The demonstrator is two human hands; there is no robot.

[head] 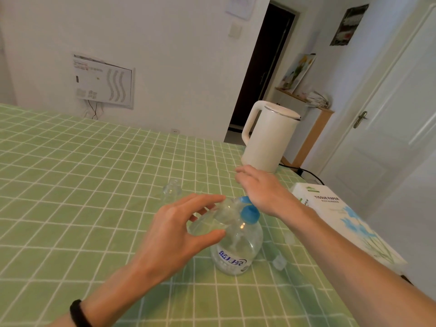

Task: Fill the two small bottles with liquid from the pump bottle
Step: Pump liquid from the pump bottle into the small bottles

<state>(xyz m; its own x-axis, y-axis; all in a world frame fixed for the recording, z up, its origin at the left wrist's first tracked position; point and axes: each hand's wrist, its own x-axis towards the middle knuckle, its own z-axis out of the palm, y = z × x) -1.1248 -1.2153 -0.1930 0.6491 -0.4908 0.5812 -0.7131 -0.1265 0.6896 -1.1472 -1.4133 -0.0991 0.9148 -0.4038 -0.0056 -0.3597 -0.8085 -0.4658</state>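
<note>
Mid-frame, filling looks under way: the left hand [179, 232] pinches a small clear plastic bottle [212, 220] against the clear round blue-topped pump bottle [238, 251], the flat-fingered right hand [262, 187] rests on its pump, and next probably comes steady pumping with the mouth kept aligned.

A white kettle [271, 135] and tissue box [339, 215] sit on green checked cloth [70, 173].

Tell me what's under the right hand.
The blue pump head of the pump bottle shows under the right hand, by its heel. The left hand holds a small bottle beside it. Whether the palm touches the pump is hidden.
</note>
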